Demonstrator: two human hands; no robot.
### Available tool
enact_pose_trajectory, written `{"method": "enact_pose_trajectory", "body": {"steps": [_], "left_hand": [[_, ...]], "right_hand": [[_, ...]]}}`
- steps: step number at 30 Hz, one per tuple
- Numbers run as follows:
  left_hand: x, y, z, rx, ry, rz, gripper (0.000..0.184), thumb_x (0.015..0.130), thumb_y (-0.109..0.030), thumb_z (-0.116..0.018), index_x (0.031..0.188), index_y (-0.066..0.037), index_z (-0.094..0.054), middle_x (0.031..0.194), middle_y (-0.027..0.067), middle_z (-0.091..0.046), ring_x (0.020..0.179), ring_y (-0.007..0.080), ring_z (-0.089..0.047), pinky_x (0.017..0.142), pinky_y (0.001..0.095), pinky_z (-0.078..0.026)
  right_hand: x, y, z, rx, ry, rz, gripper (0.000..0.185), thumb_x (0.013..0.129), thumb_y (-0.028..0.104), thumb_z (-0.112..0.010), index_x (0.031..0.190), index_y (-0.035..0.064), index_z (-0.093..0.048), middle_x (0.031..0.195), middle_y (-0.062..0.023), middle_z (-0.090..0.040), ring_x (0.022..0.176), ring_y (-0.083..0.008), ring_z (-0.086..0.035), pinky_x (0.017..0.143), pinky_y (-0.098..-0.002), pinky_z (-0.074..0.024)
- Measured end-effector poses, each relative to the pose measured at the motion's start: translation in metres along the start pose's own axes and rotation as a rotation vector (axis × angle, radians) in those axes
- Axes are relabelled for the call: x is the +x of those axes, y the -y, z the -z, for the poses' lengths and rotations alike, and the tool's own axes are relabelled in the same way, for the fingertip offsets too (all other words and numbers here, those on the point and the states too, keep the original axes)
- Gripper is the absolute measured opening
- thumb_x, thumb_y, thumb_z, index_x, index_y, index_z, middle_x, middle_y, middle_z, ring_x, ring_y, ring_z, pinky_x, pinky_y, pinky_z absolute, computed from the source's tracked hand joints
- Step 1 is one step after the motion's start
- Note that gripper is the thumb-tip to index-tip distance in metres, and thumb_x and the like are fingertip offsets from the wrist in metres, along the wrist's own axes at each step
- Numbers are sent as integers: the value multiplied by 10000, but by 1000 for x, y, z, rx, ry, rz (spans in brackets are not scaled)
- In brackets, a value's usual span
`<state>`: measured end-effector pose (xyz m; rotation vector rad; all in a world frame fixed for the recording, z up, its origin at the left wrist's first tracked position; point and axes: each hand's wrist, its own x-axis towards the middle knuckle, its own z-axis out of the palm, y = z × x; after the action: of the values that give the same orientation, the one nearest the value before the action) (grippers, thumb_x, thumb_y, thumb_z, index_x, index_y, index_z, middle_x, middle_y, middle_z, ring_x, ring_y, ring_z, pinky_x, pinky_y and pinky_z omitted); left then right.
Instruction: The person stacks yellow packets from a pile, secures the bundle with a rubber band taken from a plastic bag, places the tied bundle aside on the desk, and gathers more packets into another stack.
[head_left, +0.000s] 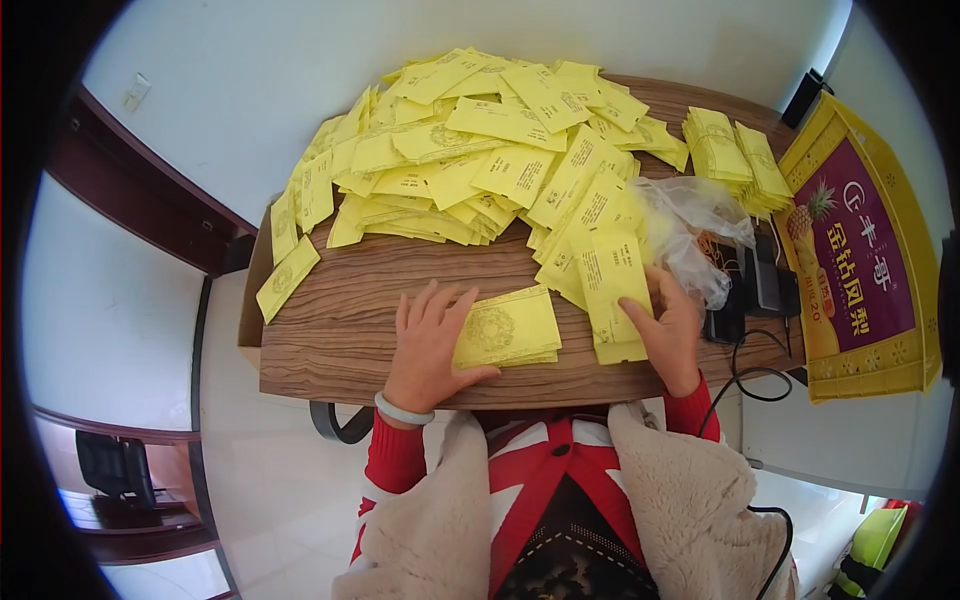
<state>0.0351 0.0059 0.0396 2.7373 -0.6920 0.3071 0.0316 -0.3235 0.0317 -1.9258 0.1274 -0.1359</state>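
Note:
A small stack of yellow paper packets [512, 328] lies near the table's front edge. My left hand [432, 345], with a pale bangle at its wrist, rests at the stack's left end with its fingers apart. To the right, my right hand [668, 325] has its thumb on top of a yellow packet [612, 290] and its fingers at the packet's right edge. That packet overlaps the edge of a large heap of yellow packets [470, 140] spread over the back of the table.
Neat bundles of yellow packets [722, 150] stand at the back right of the wooden table [400, 270]. Nearby are a clear plastic bag [690, 215], black devices [768, 280] with cables, and a yellow and purple box [860, 250]. A wall rises behind.

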Motion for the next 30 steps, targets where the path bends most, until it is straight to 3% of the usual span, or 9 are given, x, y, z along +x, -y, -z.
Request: {"method": "enact_pose_trajectory", "body": {"steps": [5, 9, 11, 12, 14, 20, 24, 30], "left_hand": [[-3, -1, 14, 23, -227, -52, 846, 832, -325, -834, 1556, -117, -448, 1405, 108, -582, 1214, 316, -574, 1141, 483, -395], [-11, -7, 16, -875, -46, 184, 666, 956, -228, -737, 1542, -77, -459, 1402, 157, -568, 1104, 270, -622, 974, 377, -514], [-9, -23, 13, -1393, 10, 297, 542, 1010, -143, -667, 1512, -44, -487, 1332, 181, -603, 1012, 206, -639, 829, 286, -549], [-9, -27, 11, -1390, 3, 299, 542, 1010, -143, -667, 1512, -44, -487, 1332, 181, -603, 1012, 206, -639, 829, 286, -549], [-9, -33, 7, -1911, 197, 529, 488, 1024, -69, -614, 1499, -41, -502, 1235, 184, -643, 970, 181, -649, 792, 239, -548], [-7, -40, -1, -2047, 140, 661, 473, 999, -13, -620, 1462, -38, -522, 1178, 154, -668, 904, 144, -649, 746, 216, -551], [-15, -23, -14, -1787, -339, 664, 432, 978, 22, -634, 1399, -34, -555, 1155, 132, -680, 868, 118, -644, 754, 220, -553], [-19, -22, -5, -1487, -663, 694, 364, 953, 46, -660, 1305, -25, -601, 1121, 98, -691, 867, 94, -633, 755, 195, -530]], "right_hand": [[-6, 16, -2, 213, -24, 198, 374, 873, -49, -702, 1240, -32, -638, 1018, -73, -693, 893, -140, -609, 870, -257, -493], [-7, 29, -11, 525, 120, 296, 254, 882, -80, -679, 1127, -16, -667, 1051, -78, -705, 907, -155, -628, 879, -282, -506], [-13, 49, -19, 572, 276, 348, 247, 887, -77, -681, 1118, 7, -675, 1094, -88, -711, 959, -167, -643, 922, -293, -504], [-11, 50, -25, 574, 282, 351, 247, 887, -77, -681, 1118, 7, -675, 1094, -88, -711, 959, -167, -643, 922, -293, -504], [-5, 48, -39, 868, 747, 473, 239, 895, -68, -680, 1119, 15, -677, 1157, -101, -707, 1035, -177, -643, 980, -294, -489], [-7, 39, -66, 607, 671, 709, 219, 941, 2, -676, 1159, 19, -666, 1221, -136, -673, 1007, -190, -647, 909, -312, -522], [-12, 47, -62, 600, 375, 83, 341, 963, 4, -644, 1302, 31, -619, 1193, -122, -658, 944, -159, -635, 852, -266, -516], [-16, 32, -64, 638, 569, -125, 455, 968, -8, -629, 1414, 39, -547, 1072, -78, -640, 840, -106, -589, 769, -214, -484]]}}
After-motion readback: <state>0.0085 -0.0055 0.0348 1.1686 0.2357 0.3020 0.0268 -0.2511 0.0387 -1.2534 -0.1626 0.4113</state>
